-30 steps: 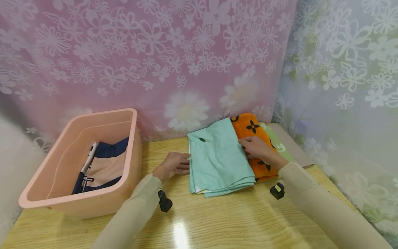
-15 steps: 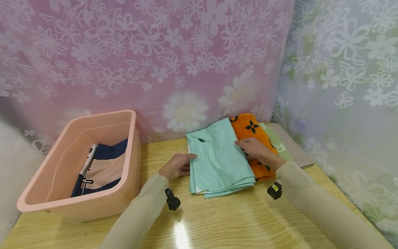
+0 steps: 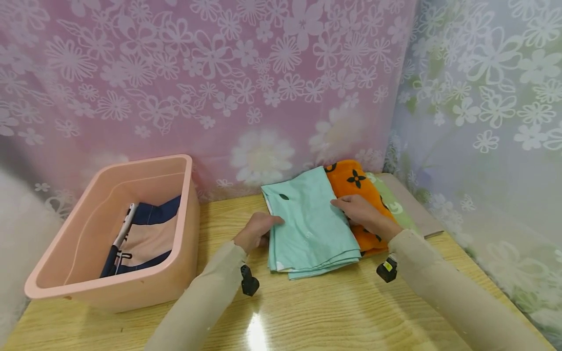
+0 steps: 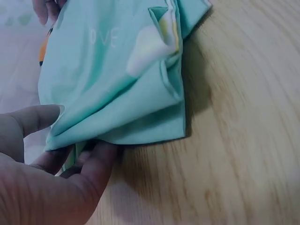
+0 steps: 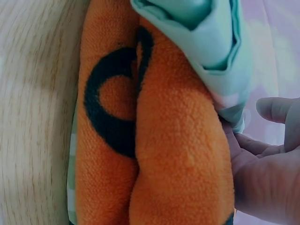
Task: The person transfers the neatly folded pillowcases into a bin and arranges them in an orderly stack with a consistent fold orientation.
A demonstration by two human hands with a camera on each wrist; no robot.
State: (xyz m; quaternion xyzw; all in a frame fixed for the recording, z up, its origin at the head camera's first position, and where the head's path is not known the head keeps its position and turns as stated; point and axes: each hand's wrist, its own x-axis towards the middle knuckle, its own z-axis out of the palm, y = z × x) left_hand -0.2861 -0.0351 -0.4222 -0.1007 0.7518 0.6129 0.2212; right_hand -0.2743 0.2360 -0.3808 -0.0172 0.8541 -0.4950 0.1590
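Note:
A folded mint-green cloth [image 3: 309, 224] lies on the table, partly over a folded orange cloth [image 3: 356, 181] with black motifs. My left hand [image 3: 255, 231] grips the cloth's left edge, thumb on top and fingers underneath. In the left wrist view, pale lettering shows on the mint-green cloth [image 4: 112, 61], and its layers sag into folds beside my left hand [image 4: 51, 183]. At the right edge, my right hand [image 3: 362, 212] holds the same cloth. The right wrist view shows fingers of my right hand [image 5: 269, 164] tucked under the cloth, beside the thick orange cloth [image 5: 183, 122].
A pink plastic tub [image 3: 186, 214] stands at the left, with a folded navy and beige cloth [image 3: 153, 236] inside. Right of the orange cloth lie a green cloth [image 3: 399, 207] and a greyish-beige one [image 3: 414, 209]. Floral curtains [image 3: 263, 117] hang behind the wooden table [image 3: 325, 312].
My left hand has moved right, its thumb coming over the mint-green cloth's left edge. My right hand has shifted slightly left at the other edge. The cloth has barely moved.

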